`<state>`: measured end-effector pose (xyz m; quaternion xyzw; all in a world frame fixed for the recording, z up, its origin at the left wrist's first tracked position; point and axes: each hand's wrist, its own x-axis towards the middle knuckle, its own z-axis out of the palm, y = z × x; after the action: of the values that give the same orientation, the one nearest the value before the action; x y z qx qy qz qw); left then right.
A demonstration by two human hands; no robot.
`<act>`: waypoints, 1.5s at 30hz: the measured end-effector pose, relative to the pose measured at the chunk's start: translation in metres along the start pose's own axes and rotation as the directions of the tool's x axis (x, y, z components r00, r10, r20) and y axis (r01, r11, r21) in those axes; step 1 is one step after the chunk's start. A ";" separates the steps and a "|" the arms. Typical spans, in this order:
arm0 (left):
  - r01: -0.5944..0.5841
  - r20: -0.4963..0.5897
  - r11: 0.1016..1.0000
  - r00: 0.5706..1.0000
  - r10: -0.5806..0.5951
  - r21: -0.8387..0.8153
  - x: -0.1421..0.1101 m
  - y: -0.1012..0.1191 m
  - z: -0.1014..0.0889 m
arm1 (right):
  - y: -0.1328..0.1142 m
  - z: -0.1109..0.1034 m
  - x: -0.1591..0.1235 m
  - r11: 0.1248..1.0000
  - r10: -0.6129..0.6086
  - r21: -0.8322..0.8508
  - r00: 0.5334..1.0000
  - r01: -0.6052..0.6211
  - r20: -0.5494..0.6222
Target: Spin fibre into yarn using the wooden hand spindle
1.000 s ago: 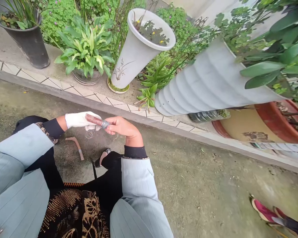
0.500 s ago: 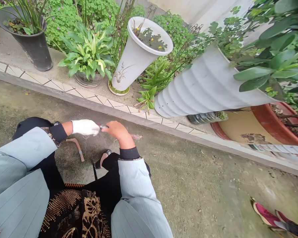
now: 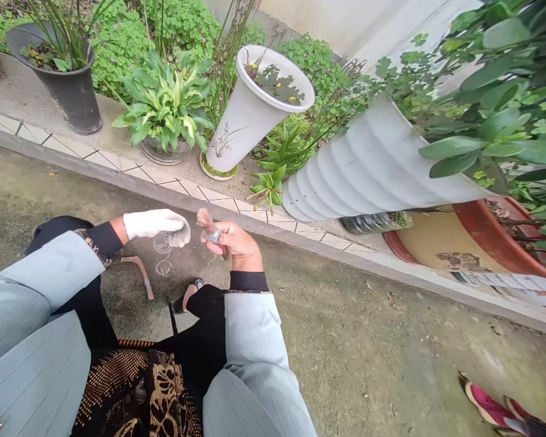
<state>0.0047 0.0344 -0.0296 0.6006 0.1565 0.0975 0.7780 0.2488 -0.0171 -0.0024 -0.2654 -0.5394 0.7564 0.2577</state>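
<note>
In the head view my right hand [image 3: 237, 243], bare, is closed around a short brown piece of wood [image 3: 204, 218]. Grey wire [image 3: 213, 235] is wound round this piece near its end, which points up and to the left. To its left my left hand [image 3: 160, 224], in a white glove, has its fingers curled in. Thin loose wire loops [image 3: 162, 244] hang just below the glove, and the fingers seem pinched on that wire. A bent brown stick [image 3: 141, 274] with a bound end lies on the ground below my left hand.
A tiled ledge [image 3: 182, 185] runs across ahead. On it stand a black pot [image 3: 79, 100], a white tall pot [image 3: 236, 130], a ribbed white planter [image 3: 346, 164] and a large tan pot [image 3: 430, 243]. Another person's red shoe [image 3: 486, 402] shows at lower right.
My hands have moved apart. My right hand has turned and shifted right, tipping the wire-bound end of the wood upward. More of the wire loops shows below the glove.
</note>
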 end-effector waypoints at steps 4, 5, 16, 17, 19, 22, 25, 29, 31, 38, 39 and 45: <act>0.067 -0.127 0.991 0.991 -0.052 0.119 0.000 0.003 -0.002 | 0.000 0.000 0.004 0.989 -0.133 0.021 0.933 0.149 -0.334; 0.096 -0.167 0.979 0.984 -0.066 0.179 0.001 0.002 -0.004 | -0.002 -0.001 0.004 0.985 -0.151 0.009 0.896 0.171 -0.418; 0.094 -0.314 0.590 0.907 0.282 0.802 0.003 0.009 -0.014 | -0.006 0.010 0.013 0.995 -0.096 -0.064 0.881 0.074 -0.464; 0.019 -0.278 0.634 0.909 0.312 0.773 0.004 0.010 -0.012 | -0.005 0.014 0.017 0.997 -0.074 -0.044 0.898 0.061 -0.434; -0.085 -0.210 0.753 0.934 0.288 0.652 0.007 0.010 -0.006 | -0.003 0.020 0.024 0.999 -0.044 -0.006 0.921 0.045 -0.387; -0.088 -0.197 0.930 0.966 0.167 0.356 0.012 0.008 0.002 | -0.003 0.020 0.029 0.999 -0.020 0.030 0.925 0.034 -0.380; -0.007 -0.320 0.983 0.945 0.067 0.184 0.012 0.009 0.005 | -0.003 0.014 0.031 0.995 -0.007 0.080 0.873 0.053 -0.488; 0.040 -0.315 0.957 0.947 0.056 0.288 0.003 0.013 0.004 | 0.001 0.006 0.032 0.998 0.020 0.061 0.781 0.023 -0.625; 0.097 -0.308 0.930 0.951 0.018 0.354 0.000 0.013 0.004 | 0.004 0.003 0.032 0.997 0.032 -0.029 0.758 -0.067 -0.651; 0.136 -0.202 0.775 0.979 -0.011 0.618 0.001 0.007 0.000 | 0.007 0.002 0.033 0.486 0.218 -0.550 0.704 -0.679 -0.676; 0.101 -0.151 0.754 0.989 -0.003 0.649 0.001 0.006 0.000 | 0.007 0.004 0.034 0.403 0.321 -0.592 0.713 -0.698 -0.623; 0.090 -0.010 0.860 0.995 -0.098 0.502 -0.001 -0.001 0.005 | 0.005 0.015 0.029 0.592 0.680 -0.611 0.733 -0.525 0.029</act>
<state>0.0058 0.0293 -0.0296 0.7745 0.1992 0.0107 0.6003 0.2169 -0.0090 -0.0070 -0.3954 -0.6431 0.6307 -0.1797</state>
